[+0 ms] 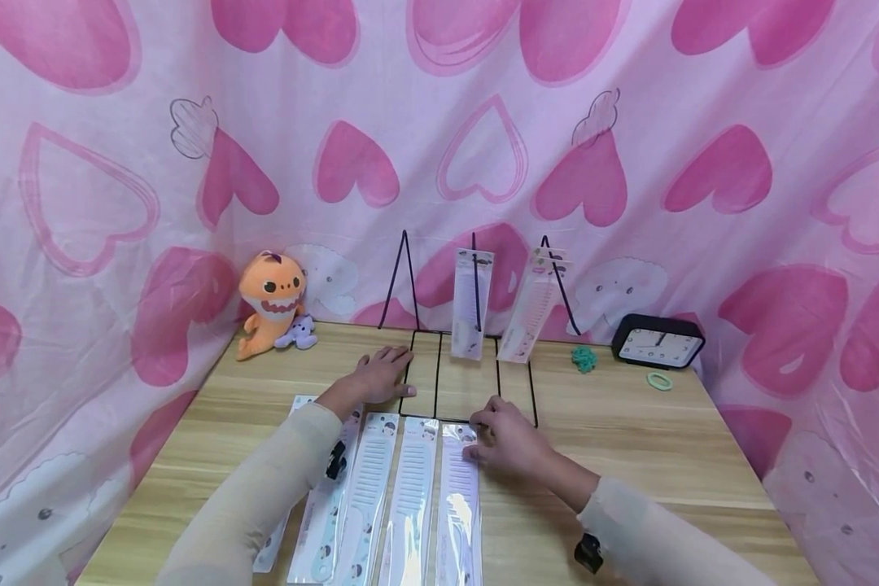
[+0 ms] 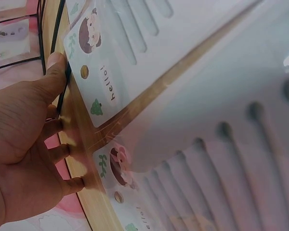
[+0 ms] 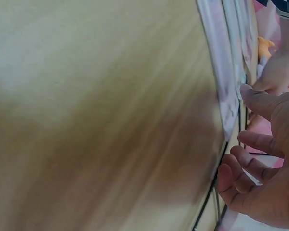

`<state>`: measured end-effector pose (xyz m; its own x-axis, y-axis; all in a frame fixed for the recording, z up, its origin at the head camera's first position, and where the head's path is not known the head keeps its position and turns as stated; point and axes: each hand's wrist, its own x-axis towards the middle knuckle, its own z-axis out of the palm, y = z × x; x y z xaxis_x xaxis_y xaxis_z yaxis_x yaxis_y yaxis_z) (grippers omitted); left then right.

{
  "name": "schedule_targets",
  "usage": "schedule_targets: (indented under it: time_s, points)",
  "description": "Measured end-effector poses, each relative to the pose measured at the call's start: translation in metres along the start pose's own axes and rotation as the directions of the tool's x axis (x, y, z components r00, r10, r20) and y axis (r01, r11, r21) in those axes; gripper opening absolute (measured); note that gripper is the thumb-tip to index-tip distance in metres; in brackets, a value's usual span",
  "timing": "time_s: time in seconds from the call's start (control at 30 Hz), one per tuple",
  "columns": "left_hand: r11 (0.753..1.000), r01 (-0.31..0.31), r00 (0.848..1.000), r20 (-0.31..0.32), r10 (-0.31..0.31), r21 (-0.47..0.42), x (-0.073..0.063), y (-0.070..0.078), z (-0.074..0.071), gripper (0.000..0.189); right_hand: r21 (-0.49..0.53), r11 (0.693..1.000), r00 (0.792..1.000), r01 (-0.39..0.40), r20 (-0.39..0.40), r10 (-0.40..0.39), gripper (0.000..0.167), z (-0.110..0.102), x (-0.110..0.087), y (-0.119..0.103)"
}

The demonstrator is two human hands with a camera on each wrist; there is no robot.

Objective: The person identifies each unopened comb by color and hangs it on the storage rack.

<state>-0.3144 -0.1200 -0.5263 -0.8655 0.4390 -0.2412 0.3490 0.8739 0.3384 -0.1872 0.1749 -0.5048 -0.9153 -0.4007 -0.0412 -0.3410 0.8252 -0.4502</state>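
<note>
My left hand [image 1: 381,376] lies at the left side of a black wire rack [image 1: 437,374], fingers spread, thumb near the rack's base. In the left wrist view, packaged combs [image 2: 149,43] lie just beside that thumb. My right hand [image 1: 509,435] hovers by the rack's front edge, its fingers loosely bent, the thumb close to the upper end of a purple packaged comb [image 1: 460,505]. Nothing shows in its grasp in the right wrist view. Two packaged combs hang on the rack, one in the middle [image 1: 465,317] and a pinkish one [image 1: 529,317] tilted at the right.
Several packaged combs [image 1: 410,496] lie in a row before the rack. An orange shark plush [image 1: 271,297] with a small purple toy [image 1: 296,332] sits back left. A black clock [image 1: 658,342], green ring [image 1: 659,381] and teal hair tie [image 1: 583,358] are back right.
</note>
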Motion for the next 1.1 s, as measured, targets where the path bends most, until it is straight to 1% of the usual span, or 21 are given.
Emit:
schedule_targets:
  time_s: [0.1, 0.2, 0.27, 0.33, 0.37, 0.4, 0.5, 0.6, 0.63, 0.7, 0.8, 0.87, 1.0, 1.07, 1.1]
  points:
    - [1.0, 0.006, 1.0, 0.019, -0.006, 0.003, -0.007, 0.007, -0.008, 0.085, -0.026, 1.0, 1.0, -0.008, 0.0, 0.008, 0.052, 0.005, -0.001, -0.001]
    - [1.0, 0.008, 1.0, 0.02, -0.008, 0.019, -0.006, 0.006, -0.008, 0.084, -0.045, 0.999, 1.0, -0.018, -0.007, 0.018, 0.054, 0.008, -0.002, -0.002]
    - [1.0, 0.002, 1.0, 0.006, -0.002, 0.023, -0.002, 0.002, -0.003, 0.086, -0.049, 0.998, 1.0, -0.03, -0.008, 0.03, 0.056, 0.009, -0.002, -0.002]
    - [1.0, 0.0, 1.0, 0.0, 0.0, 0.023, -0.001, 0.0, -0.001, 0.087, -0.045, 0.998, 0.999, -0.039, -0.012, 0.039, 0.057, 0.01, -0.002, -0.003]
    - [1.0, -0.011, 1.0, -0.01, 0.011, 0.025, 0.002, -0.003, 0.002, 0.088, -0.039, 0.998, 0.999, -0.044, -0.012, 0.044, 0.057, 0.01, -0.001, -0.003]
    - [1.0, -0.013, 1.0, -0.008, 0.013, 0.02, 0.001, -0.003, 0.002, 0.088, -0.034, 0.998, 0.999, -0.051, -0.012, 0.05, 0.057, 0.01, -0.001, -0.003]
    - [1.0, -0.006, 1.0, 0.016, 0.006, 0.007, -0.006, 0.005, -0.007, 0.085, -0.015, 0.998, 0.998, -0.065, -0.011, 0.065, 0.057, 0.01, 0.0, -0.004]
    - [1.0, -0.005, 1.0, 0.023, 0.005, -0.002, -0.007, 0.007, -0.009, 0.084, 0.007, 0.997, 0.997, -0.078, -0.005, 0.078, 0.055, 0.012, 0.0, -0.004]
    - [1.0, -0.011, 1.0, 0.014, 0.011, 0.0, -0.003, 0.003, -0.005, 0.085, 0.016, 0.997, 0.997, -0.08, -0.005, 0.08, 0.054, 0.012, 0.0, -0.005]
    - [1.0, -0.01, 1.0, 0.01, 0.01, -0.008, -0.001, -0.001, -0.002, 0.085, 0.042, 0.996, 0.997, -0.08, -0.009, 0.081, 0.052, 0.014, 0.0, -0.005]
    - [1.0, -0.009, 1.0, 0.003, 0.009, -0.018, 0.008, -0.01, 0.007, 0.087, 0.078, 0.994, 0.997, -0.071, -0.022, 0.073, 0.05, 0.016, 0.0, -0.005]
    - [1.0, 0.007, 1.0, 0.017, -0.007, -0.027, 0.008, -0.008, 0.006, 0.087, 0.097, 0.993, 0.997, -0.061, -0.034, 0.064, 0.049, 0.018, 0.0, -0.006]
    - [1.0, 0.008, 1.0, 0.021, -0.008, -0.027, 0.017, -0.016, 0.011, 0.089, 0.123, 0.991, 0.997, -0.048, -0.05, 0.055, 0.049, 0.017, -0.001, -0.01]
    - [1.0, 0.011, 1.0, 0.02, -0.01, -0.025, 0.016, -0.015, 0.012, 0.089, 0.134, 0.989, 0.997, -0.054, -0.047, 0.061, 0.049, 0.016, -0.002, -0.012]
    - [1.0, 0.008, 1.0, 0.016, -0.008, -0.027, 0.014, -0.013, 0.01, 0.088, 0.139, 0.989, 0.997, -0.057, -0.044, 0.064, 0.049, 0.016, -0.002, -0.013]
